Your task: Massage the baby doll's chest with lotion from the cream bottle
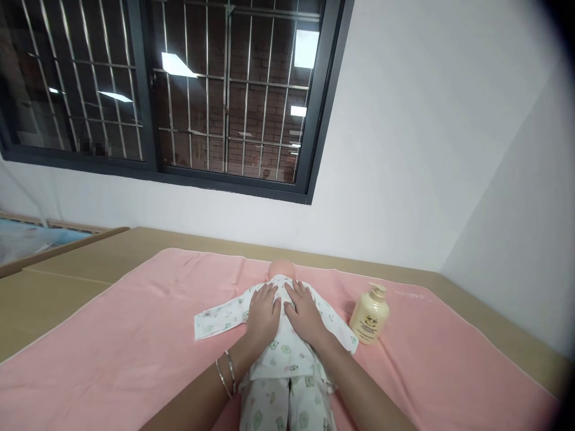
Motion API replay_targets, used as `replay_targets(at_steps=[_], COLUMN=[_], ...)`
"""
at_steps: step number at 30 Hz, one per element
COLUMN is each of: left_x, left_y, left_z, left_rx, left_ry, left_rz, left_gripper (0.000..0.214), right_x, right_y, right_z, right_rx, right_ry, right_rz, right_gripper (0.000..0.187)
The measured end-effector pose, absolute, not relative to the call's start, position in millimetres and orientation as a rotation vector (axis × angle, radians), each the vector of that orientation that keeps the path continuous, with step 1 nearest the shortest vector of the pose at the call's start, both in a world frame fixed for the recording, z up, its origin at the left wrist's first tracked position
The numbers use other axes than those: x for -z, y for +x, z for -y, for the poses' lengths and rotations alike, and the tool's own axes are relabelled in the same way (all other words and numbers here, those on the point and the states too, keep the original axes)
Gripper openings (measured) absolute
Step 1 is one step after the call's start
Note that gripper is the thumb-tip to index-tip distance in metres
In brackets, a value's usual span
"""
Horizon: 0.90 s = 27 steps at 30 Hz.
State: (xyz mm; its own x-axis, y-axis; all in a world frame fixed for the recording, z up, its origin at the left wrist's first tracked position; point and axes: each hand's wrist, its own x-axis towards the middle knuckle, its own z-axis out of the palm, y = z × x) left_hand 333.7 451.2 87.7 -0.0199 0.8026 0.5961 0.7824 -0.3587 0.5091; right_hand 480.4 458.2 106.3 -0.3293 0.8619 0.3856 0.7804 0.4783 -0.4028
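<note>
A baby doll point(281, 268) in white printed pyjamas point(283, 353) lies on its back on a pink towel point(135, 335), head toward the wall. My left hand point(263, 312) rests flat on the left side of the doll's chest, fingers stretched out, with bracelets on the wrist. My right hand point(305, 311) lies flat on the right side of the chest, fingers extended, touching the jacket. Both hands sit side by side and hold nothing. The doll's sleeves spread out to each side.
A cream pump bottle point(370, 315) stands on the towel just right of the doll. The towel covers a tan surface point(58, 281). A white wall and a barred dark window point(179, 90) are behind; a corner wall rises at right.
</note>
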Motion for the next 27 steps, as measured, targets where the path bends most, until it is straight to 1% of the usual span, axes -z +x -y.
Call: replay_targets(at_steps=[5, 9, 11, 14, 17, 20, 23, 27], left_x=[-92.6, -98.0, -98.0, -93.6, -87.9, -86.1, -87.8, -90.7], left_y=[334.3, 336.3, 337.1, 337.5, 336.8, 335.5, 334.1, 332.9], left_z=[-442.4, -434.2, -434.2, -439.5, -445.8, -447.3, -444.4, -439.8], left_rx=[-1.526, -1.492, -1.449, -1.384, -1.300, -1.261, -1.326, -1.449], left_ry=[2.154, 2.119, 2.111, 2.134, 2.189, 2.254, 2.291, 2.278], left_rz=[-1.752, -1.854, -1.903, -1.938, -1.909, -1.822, -1.747, -1.676], left_gripper=[0.025, 0.019, 0.022, 0.035, 0.043, 0.042, 0.038, 0.033], right_x=[-115.3, -125.0, -126.9, -121.9, -111.5, -106.5, -110.6, -119.1], right_y=[468.4, 465.0, 468.0, 476.0, 483.1, 485.9, 482.1, 469.0], right_z=[-436.7, -423.0, -425.6, -440.6, -456.7, -461.6, -452.1, -428.3], right_rx=[-0.108, -0.070, -0.136, -0.220, -0.210, -0.167, -0.080, 0.106], right_ry=[-1.449, -1.536, -1.560, -1.540, -1.447, -1.388, -1.382, -1.540], right_rz=[2.152, 2.141, 2.114, 2.089, 2.129, 2.172, 2.226, 2.237], right_gripper=[0.051, 0.047, 0.044, 0.045, 0.047, 0.048, 0.048, 0.048])
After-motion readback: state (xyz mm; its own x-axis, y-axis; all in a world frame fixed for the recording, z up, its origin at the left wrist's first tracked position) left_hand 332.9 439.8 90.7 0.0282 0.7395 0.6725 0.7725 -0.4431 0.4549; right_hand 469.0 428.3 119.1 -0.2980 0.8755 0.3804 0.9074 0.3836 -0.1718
